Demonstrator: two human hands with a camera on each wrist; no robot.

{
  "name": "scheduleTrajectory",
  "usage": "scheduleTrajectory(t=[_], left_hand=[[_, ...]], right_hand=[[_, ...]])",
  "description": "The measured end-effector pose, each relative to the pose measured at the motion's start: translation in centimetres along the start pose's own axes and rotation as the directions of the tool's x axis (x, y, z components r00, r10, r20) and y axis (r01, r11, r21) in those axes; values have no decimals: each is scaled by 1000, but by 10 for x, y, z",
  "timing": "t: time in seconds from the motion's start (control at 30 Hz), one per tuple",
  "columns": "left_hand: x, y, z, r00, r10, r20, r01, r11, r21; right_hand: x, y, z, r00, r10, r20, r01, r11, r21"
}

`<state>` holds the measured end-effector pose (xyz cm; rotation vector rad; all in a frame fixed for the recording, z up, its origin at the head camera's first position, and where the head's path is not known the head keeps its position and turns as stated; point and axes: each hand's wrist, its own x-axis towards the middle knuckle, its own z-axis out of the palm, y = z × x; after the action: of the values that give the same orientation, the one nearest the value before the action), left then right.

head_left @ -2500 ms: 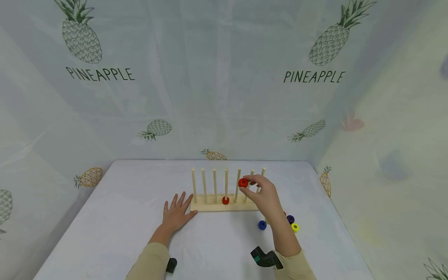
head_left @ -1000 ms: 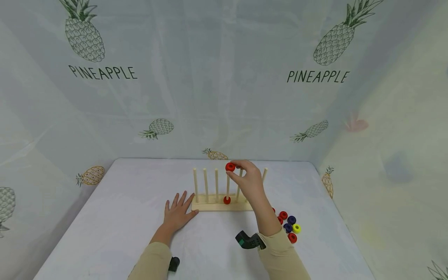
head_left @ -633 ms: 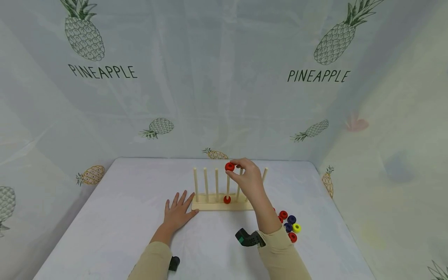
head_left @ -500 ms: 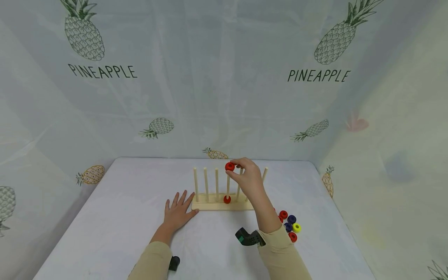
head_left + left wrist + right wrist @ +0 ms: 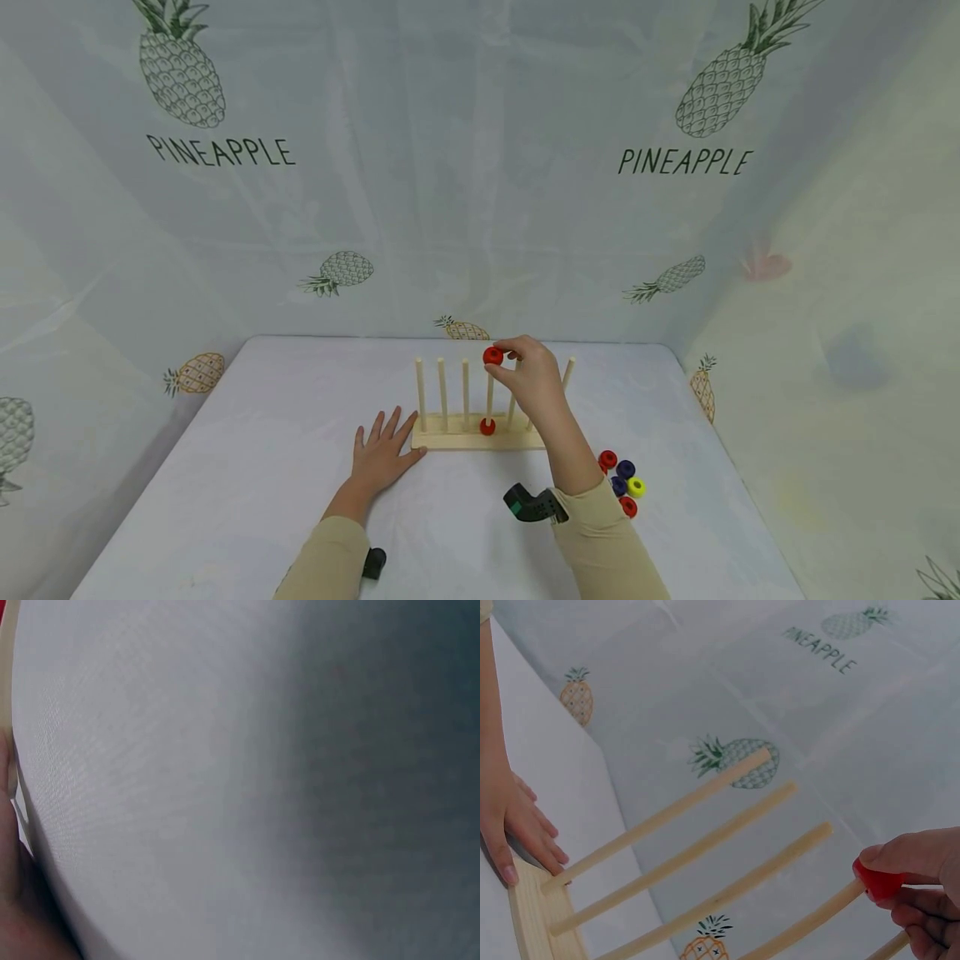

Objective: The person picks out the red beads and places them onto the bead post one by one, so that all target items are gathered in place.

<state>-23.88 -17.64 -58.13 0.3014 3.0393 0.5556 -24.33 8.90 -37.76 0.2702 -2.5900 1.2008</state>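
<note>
My right hand (image 5: 534,382) pinches a red bead (image 5: 492,356) between thumb and fingers. In the right wrist view the red bead (image 5: 877,881) sits right at the tip of a wooden peg (image 5: 810,921). A wooden base (image 5: 450,442) bears a row of upright pegs; some at its right are partly hidden behind my right hand. Another red bead (image 5: 487,427) lies at the foot of the same peg. My left hand (image 5: 380,458) rests on the table with fingers spread, thumb and fingertips touching the base's left end.
Right of my right forearm lie loose beads: a yellow bead (image 5: 636,487), a dark blue bead (image 5: 626,469), a red bead (image 5: 628,507) and several others, some partly hidden by the arm. The white table (image 5: 285,417) meets a pineapple-print curtain (image 5: 480,208) behind.
My right hand has carried the red bead left and up from beside the pegs to the tip of the middle peg, then stayed there. My left hand has kept its place.
</note>
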Motion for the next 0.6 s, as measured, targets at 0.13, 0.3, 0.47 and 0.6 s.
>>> scheduleTrajectory(t=[0.13,0.3,0.47,0.6], left_hand=[[0,0,1,1000,-5,4,5,1000,-4],[0,0,0,1000,-4,-2,4,1000,-9],[0,0,-1,1000,1,-6,-1,1000,-11],[1,0,-1,1000,-1,2,1,1000,-11]], right_hand=[[0,0,0,1000,5,15,-5,1000,-19],[0,0,0,999,15,35,-14,999,-45],[1,0,1,998,30,51,-27,998,-52],[1,-1,1,998,26,59,-23,998,-51]])
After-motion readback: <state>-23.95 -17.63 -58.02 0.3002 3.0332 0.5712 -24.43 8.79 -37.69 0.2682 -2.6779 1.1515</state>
